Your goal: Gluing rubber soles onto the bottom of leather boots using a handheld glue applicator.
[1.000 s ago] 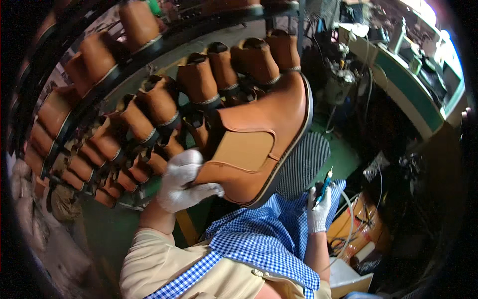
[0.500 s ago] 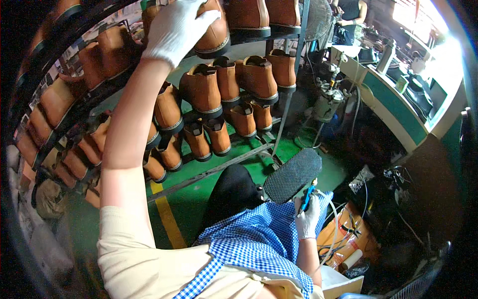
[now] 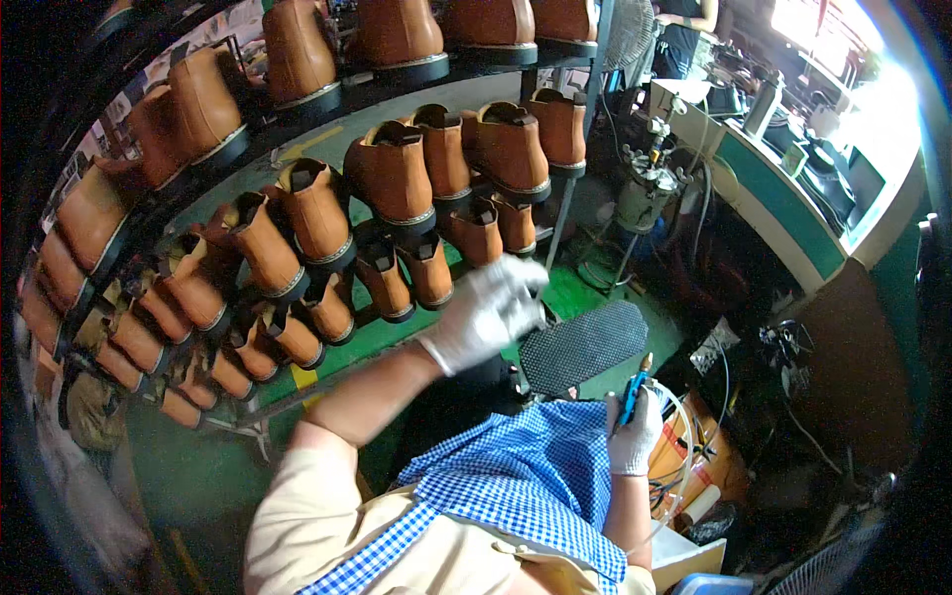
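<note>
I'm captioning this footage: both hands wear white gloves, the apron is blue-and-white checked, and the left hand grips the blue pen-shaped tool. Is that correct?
Not quite: the head view shows the right hand gripping the blue pen-shaped tool, not the left hand. The white gloves and blue-and-white checked apron are as you said.

A shoemaking workshop — tan ankle boots (image 3: 392, 183) crowd a rack (image 3: 562, 220) beyond and left of the left fingers (image 3: 511, 286); past the right fingers (image 3: 649, 409) — which grip a blue tool (image 3: 630, 399) — stand a metal tank (image 3: 642, 203) and a cluttered, green-panelled workbench (image 3: 778, 210).
</note>
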Action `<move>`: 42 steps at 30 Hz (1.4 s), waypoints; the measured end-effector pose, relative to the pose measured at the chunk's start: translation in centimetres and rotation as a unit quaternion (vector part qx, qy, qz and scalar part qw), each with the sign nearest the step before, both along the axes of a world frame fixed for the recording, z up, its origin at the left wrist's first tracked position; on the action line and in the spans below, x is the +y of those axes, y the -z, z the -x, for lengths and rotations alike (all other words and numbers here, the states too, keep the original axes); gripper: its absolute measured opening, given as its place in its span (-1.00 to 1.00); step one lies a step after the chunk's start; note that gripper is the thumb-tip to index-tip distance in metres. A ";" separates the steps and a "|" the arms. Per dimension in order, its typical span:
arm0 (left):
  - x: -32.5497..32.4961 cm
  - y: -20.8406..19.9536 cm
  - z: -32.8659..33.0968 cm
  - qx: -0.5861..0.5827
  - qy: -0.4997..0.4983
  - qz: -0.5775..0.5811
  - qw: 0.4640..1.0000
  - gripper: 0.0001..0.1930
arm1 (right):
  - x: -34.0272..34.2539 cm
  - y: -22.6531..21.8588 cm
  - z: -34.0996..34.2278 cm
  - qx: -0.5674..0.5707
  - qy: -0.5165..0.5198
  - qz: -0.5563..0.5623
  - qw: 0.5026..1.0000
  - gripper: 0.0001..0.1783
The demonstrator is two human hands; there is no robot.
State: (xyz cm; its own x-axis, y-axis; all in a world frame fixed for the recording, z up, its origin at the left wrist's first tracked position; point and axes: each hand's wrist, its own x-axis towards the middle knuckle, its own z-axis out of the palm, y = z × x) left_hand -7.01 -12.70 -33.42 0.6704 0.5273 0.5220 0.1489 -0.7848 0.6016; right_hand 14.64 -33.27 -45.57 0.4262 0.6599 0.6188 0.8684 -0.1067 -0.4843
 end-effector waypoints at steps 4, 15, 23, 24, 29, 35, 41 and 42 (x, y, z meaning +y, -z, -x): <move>-3.8 13.5 -2.4 0.049 -0.019 0.084 0.995 -0.36 | -0.7 0.4 -0.8 -0.003 -0.003 0.009 1.000 -0.74; -8.2 12.6 -3.8 -0.156 0.038 0.539 0.827 -0.19 | -0.9 0.5 1.4 0.045 0.070 -0.010 0.996 -0.54; -7.7 16.7 -3.3 -0.057 -0.001 0.312 0.949 -0.22 | -2.9 0.7 0.7 0.449 0.004 -0.102 0.888 -0.66; -7.9 15.6 -3.2 -0.056 -0.005 0.315 0.947 -0.22 | -2.9 0.1 0.8 0.476 0.006 -0.100 0.874 -0.65; -8.6 11.9 -2.7 -0.168 -0.059 0.483 0.857 -0.42 | -3.1 -2.9 1.8 0.503 -0.027 -0.108 0.857 -0.68; -8.6 10.0 -1.6 -0.272 -0.018 0.388 0.880 -0.62 | -2.4 -3.3 1.8 0.478 -0.079 -0.118 0.867 -0.67; -8.1 10.1 -2.7 0.001 -0.025 -0.063 0.998 -0.60 | -1.4 -2.9 1.2 0.503 -0.083 -0.130 0.850 -0.65; -8.3 10.1 -2.8 -0.001 -0.029 -0.062 0.998 -0.60 | -1.1 -3.1 1.2 0.511 -0.087 -0.131 0.845 -0.65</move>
State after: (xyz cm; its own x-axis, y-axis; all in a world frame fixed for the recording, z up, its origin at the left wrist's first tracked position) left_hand -4.21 -20.96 -43.56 0.6397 0.4966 0.5867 0.1944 -0.8430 0.5016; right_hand 13.47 -34.36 -42.50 0.7367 0.6655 0.1200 -0.0267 0.2060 -0.9782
